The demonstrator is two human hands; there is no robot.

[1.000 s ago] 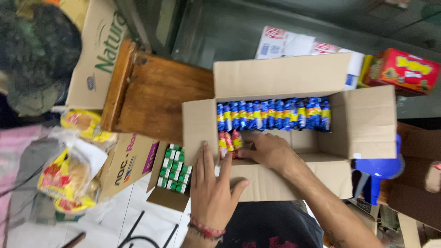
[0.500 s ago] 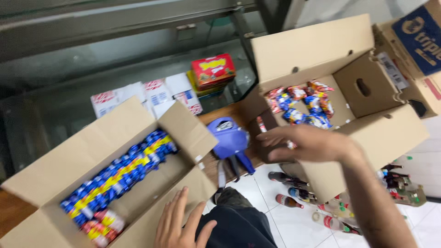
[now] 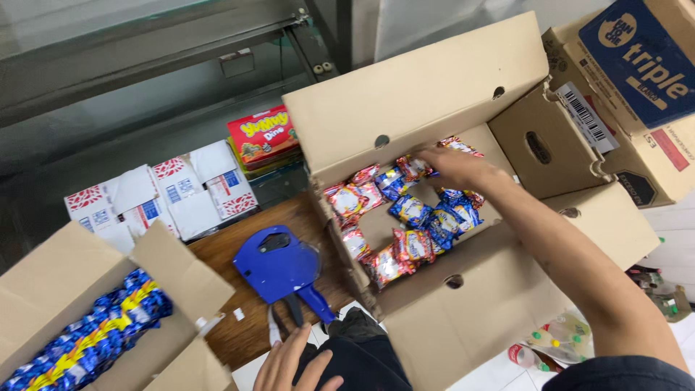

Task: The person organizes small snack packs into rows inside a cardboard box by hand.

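Note:
My right hand (image 3: 456,168) reaches into an open cardboard box (image 3: 470,311) and rests on small snack packets (image 3: 409,213) in red, blue and yellow that lie loose on its bottom. Whether the fingers grip a packet I cannot tell. My left hand (image 3: 293,362) lies flat with fingers spread at the table's near edge, just below a blue price-label gun (image 3: 279,268) on the wooden table (image 3: 239,329). It holds nothing.
A second open box (image 3: 43,282) at the lower left holds rows of blue and yellow packets (image 3: 87,337). White cartons (image 3: 163,192) and a red snack box (image 3: 262,137) lie behind the table. More cardboard boxes (image 3: 637,80) stand at the right, bottles (image 3: 557,344) on the floor.
My view has swung from the blue-packet box to the snack box on the right. My right hand left the first box and now reaches deep into the second one.

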